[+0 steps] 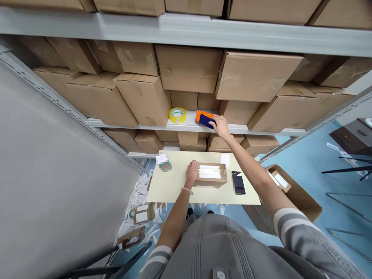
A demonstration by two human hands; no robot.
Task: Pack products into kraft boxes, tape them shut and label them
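Observation:
In the head view, my left hand [192,171] grips the left end of a small cardboard box [219,179] lying on the pale yellow table [174,193]. White labels and clear tape cover part of the box's top. My right hand [220,126] reaches forward to the shelf, its fingers closed around the right end of a dark blue and orange object [205,119]; its exact kind is unclear. Left of that object, a roll of yellow tape [177,120] lies on the same shelf.
Brown cartons [188,69] fill the metal shelving ahead. A black phone [238,183] lies on the table's right side. An open carton [305,201] stands on the floor at right, and paper scraps [139,193] litter the floor at left.

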